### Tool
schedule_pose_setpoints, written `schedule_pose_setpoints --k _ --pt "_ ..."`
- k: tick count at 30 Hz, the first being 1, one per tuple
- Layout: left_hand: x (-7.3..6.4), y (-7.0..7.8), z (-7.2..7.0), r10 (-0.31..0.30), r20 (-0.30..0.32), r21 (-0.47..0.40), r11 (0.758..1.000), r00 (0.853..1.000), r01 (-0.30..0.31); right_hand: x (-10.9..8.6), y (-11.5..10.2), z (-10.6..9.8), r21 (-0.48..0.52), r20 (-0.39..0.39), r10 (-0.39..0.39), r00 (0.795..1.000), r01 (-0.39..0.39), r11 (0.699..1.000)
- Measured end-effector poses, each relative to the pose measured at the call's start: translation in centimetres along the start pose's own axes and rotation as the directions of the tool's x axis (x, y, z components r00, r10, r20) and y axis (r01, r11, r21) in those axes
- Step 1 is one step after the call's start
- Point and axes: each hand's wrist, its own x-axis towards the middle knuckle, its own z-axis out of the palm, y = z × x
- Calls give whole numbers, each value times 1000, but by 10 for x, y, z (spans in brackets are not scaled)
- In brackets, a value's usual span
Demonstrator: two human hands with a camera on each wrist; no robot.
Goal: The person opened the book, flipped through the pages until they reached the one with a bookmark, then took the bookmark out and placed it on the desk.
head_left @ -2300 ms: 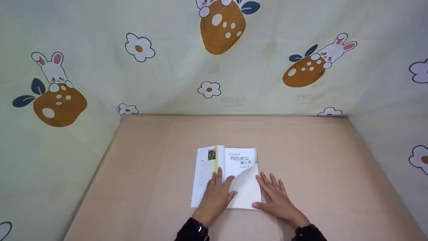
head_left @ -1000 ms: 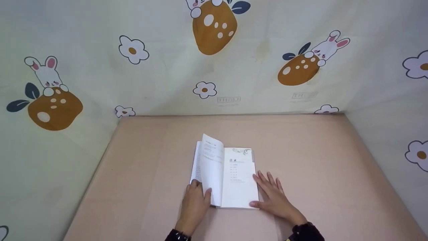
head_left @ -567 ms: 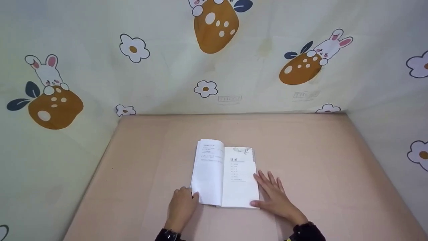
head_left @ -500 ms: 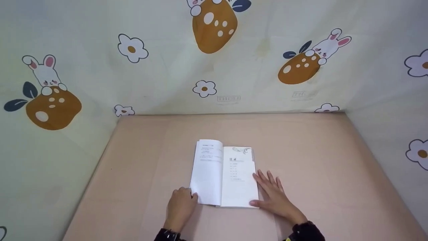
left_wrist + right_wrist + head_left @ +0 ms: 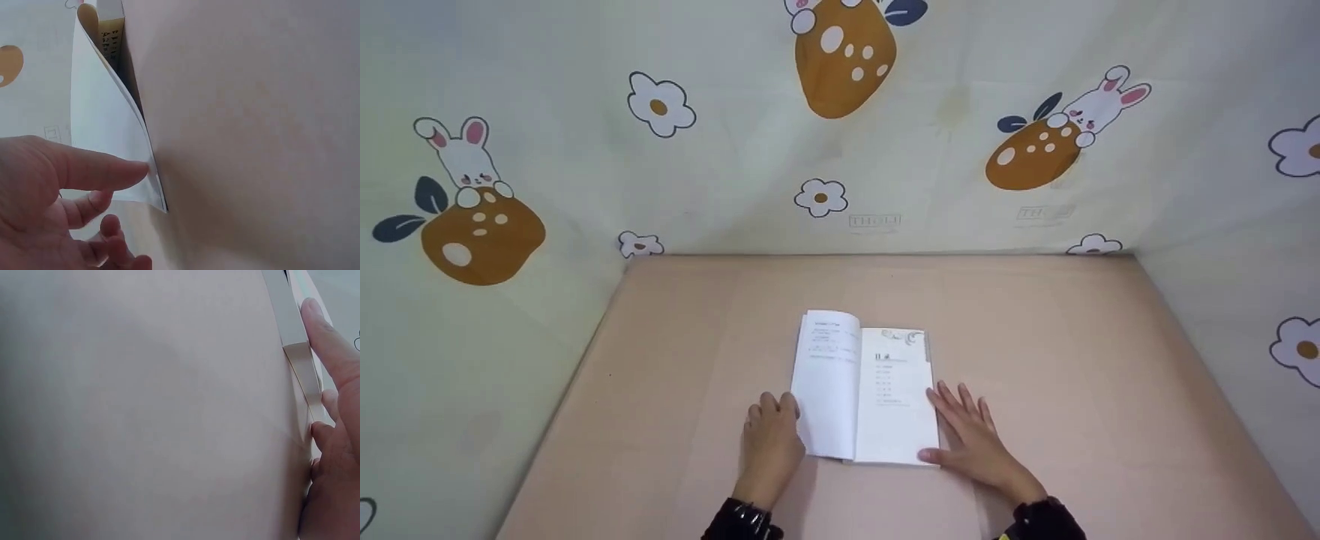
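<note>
An open book lies on the table, its right page printed with a heading and a short list. The left page bows up near the spine. At that page's outer edge is my left hand. In the left wrist view its straight thumb touches the page near the edge, while the other fingers bend loosely and hold nothing visible. My right hand is spread at the book's right edge, its thumb resting on the lower corner. The right wrist view shows the thumb over the page block.
The pinkish-beige tabletop surrounds the book. Behind it and at both sides rise pale cloth walls printed with rabbits, brown fruit and flowers. Dark sleeves cover the wrists.
My left hand has turned pages over to the left, and a list page has replaced the title page. Since half a second ago its fingers have shifted up the left edge. The right hand stays put.
</note>
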Motion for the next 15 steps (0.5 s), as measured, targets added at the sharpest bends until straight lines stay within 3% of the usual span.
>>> schedule_pose_setpoints --k 3,5,8,11,13,15 --pt "3 5 2 161 32 52 985 986 -162 -1 0 1 -4 9 4 1000 -4 1000" --pt "5 9 3 271 55 100 956 961 -275 -1 -1 1 -5 -5 -9 1000 9 1000" --pt "10 15 3 385 103 124 910 917 -396 -1 -1 0 -1 -29 -28 999 28 1000" --pt "12 20 2 430 159 108 887 889 -449 -2 -1 0 1 -26 -25 999 25 1000" --pt "13 24 2 415 188 75 897 890 -435 -1 -1 -1 6 -10 -10 1000 10 1000" --pt "14 27 3 386 195 51 914 902 -402 -1 -2 -1 6 -3 0 1000 1 1000"
